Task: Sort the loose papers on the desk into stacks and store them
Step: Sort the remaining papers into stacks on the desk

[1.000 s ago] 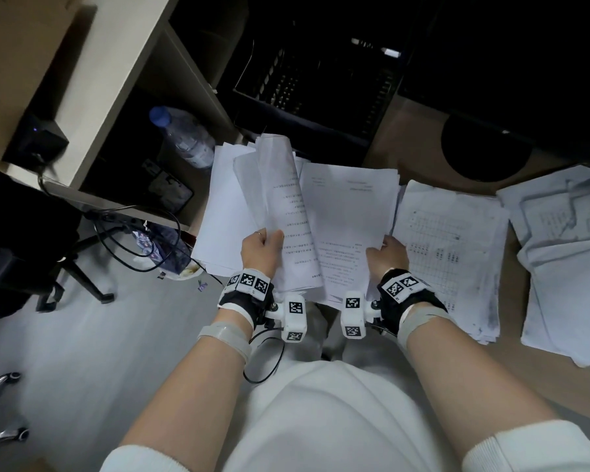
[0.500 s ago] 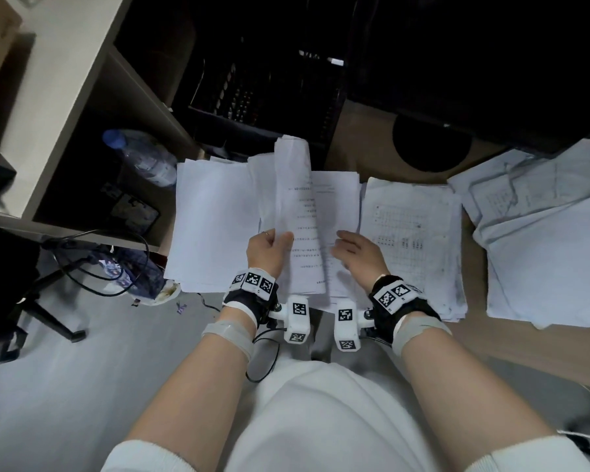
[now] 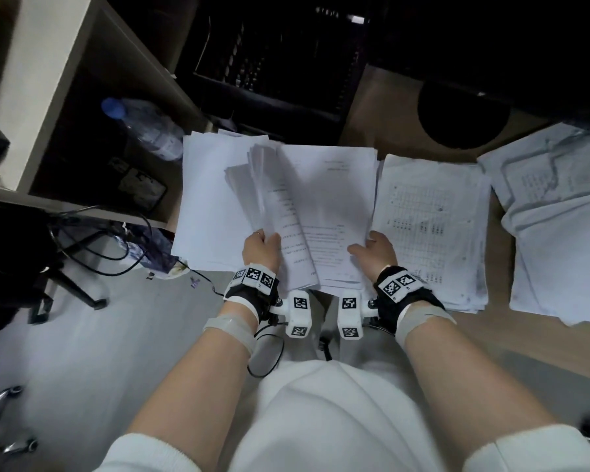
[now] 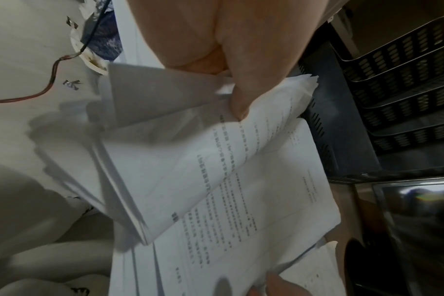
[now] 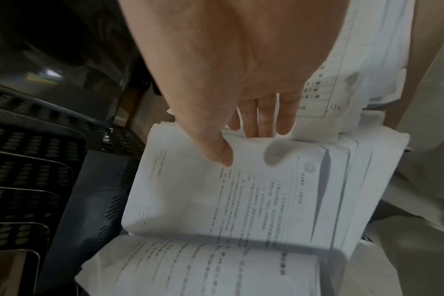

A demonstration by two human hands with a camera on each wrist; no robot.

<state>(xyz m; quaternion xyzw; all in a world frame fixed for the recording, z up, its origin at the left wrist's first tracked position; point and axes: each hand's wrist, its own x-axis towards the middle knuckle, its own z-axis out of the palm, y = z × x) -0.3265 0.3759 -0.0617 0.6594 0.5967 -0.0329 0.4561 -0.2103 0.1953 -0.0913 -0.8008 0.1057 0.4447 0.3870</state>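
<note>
Left hand [image 3: 261, 249] grips lifted sheets [image 3: 280, 206] | right hand [image 3: 375, 254] pinches paper stack [image 3: 338, 199] between

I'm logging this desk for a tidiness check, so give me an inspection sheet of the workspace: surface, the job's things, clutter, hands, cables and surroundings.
Surface: wooden desk, mostly under paper.
Job's things: curled sheaf raised over a printed stack; blank stack on the left, table-printed stack on the right, untidy heap at far right.
Clutter: water bottle on the shelf under the side desk; a dark round object on the desk.
Hands: left hand grips the curled sheaf; right hand pinches the printed stack's edge.
Cables: black cables loop near the floor at left.
Surroundings: black mesh paper trays behind the stacks; grey floor.
</note>
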